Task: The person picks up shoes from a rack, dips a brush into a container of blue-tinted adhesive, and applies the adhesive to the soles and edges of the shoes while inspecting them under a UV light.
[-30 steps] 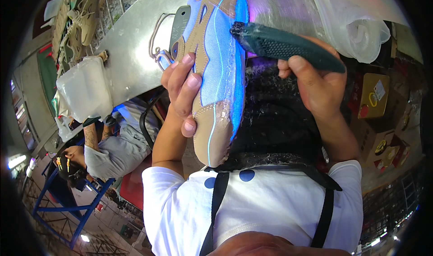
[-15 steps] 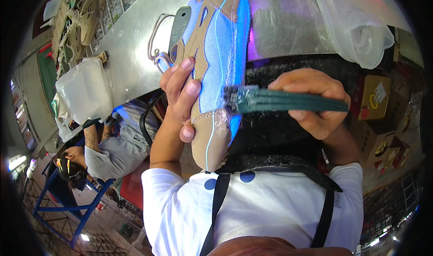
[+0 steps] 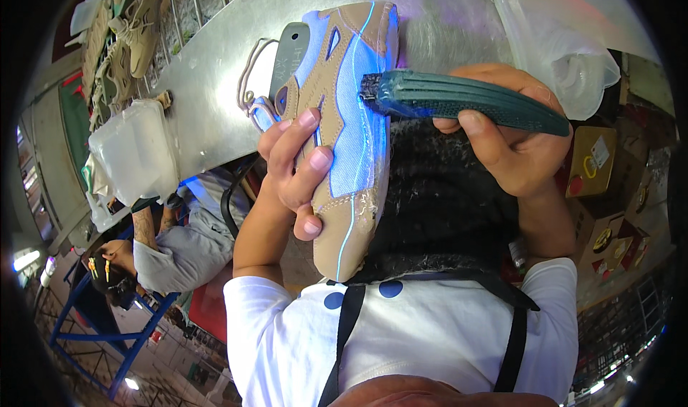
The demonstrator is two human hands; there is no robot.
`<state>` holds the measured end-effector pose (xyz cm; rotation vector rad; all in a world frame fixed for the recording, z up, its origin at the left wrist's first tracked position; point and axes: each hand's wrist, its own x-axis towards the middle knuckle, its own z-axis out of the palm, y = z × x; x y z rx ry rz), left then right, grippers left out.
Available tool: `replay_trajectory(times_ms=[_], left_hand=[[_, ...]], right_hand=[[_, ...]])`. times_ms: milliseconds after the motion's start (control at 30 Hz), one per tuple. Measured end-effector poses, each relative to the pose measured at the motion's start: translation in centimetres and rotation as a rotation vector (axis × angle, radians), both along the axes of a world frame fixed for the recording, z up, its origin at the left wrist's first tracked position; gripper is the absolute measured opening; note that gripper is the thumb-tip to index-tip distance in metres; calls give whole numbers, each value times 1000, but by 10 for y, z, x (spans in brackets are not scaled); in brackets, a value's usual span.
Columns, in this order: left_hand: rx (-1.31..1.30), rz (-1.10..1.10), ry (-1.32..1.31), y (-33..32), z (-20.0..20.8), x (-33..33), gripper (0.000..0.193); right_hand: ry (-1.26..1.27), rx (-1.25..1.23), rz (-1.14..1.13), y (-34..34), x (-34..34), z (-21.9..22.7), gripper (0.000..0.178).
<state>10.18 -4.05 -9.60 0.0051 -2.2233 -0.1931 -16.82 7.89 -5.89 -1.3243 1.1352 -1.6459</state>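
Observation:
My left hand (image 3: 297, 167) is wrapped round a beige shoe upper (image 3: 347, 160) with light mesh panels, its toe towards me and its heel end away. A dark grey shoe last (image 3: 287, 59) fills its opening, and loose laces hang at its left. Blue light falls on its side, with a glossy, wet-looking film along the bottom edge. In my right hand (image 3: 519, 145) is a brush (image 3: 459, 100) with a curved, ribbed dark green handle, held between thumb and fingers. Its dark bristles meet the upper's side, about midway towards the heel end.
A metal worktable (image 3: 215, 59) curves beyond the shoe. A translucent plastic tub (image 3: 136, 149) stands at its left edge, and translucent plastic (image 3: 566, 70) lies at the right. More shoes (image 3: 129, 27) hang at far left. A person in grey (image 3: 179, 256) is beyond my left arm; cartons (image 3: 605, 228) sit at right.
The brush has moved from near the toe up along the shoe's side towards the heel end. The shoe has shifted slightly towards me and to the right with my left hand.

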Motion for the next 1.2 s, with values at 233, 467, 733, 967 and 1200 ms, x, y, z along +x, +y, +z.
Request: replay_trajectory(times_ms=[233, 467, 733, 967, 1200], left_hand=[[-61, -68, -52, -7, 5, 3, 52], [106, -14, -208, 5, 29, 3, 42], [69, -7, -232, 3, 32, 3, 44], [42, -76, -109, -7, 20, -1, 53], [35, -34, -142, -11, 16, 2, 45]], right_hand=[[100, 131, -140, -4, 0, 17, 20], [211, 206, -250, -8, 6, 30, 23], [293, 244, -365, -13, 10, 28, 23], [27, 13, -100, -6, -4, -3, 26], [-233, 64, 137, 27, 2, -8, 26]])
